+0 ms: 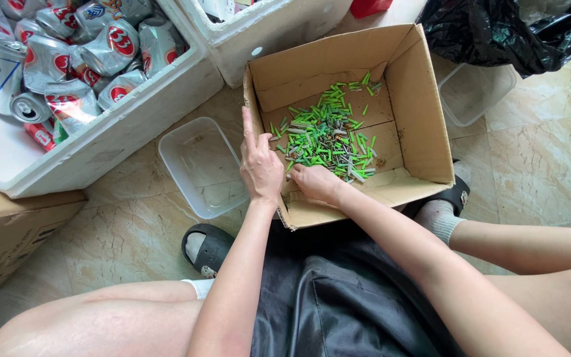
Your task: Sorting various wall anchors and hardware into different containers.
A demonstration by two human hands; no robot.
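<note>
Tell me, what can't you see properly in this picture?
Head view:
- Right hand fingertips: curled under, so any grip is hidden.
- Left hand palm: faces down, hidden by its own back.
- Green and grey pieces: too small to identify.
- White foam box of crushed cans: cut off by top-left edge.
- Black bag: contents hidden.

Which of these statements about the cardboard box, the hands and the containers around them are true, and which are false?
1. The cardboard box holds green and grey small pieces. True.
2. Both hands are outside the box. False: the left hand and the right hand reach into it.
3. The clear plastic tub beside the box is full of pieces. False: it looks empty.
4. The white foam box holds crushed cans. True.
</note>
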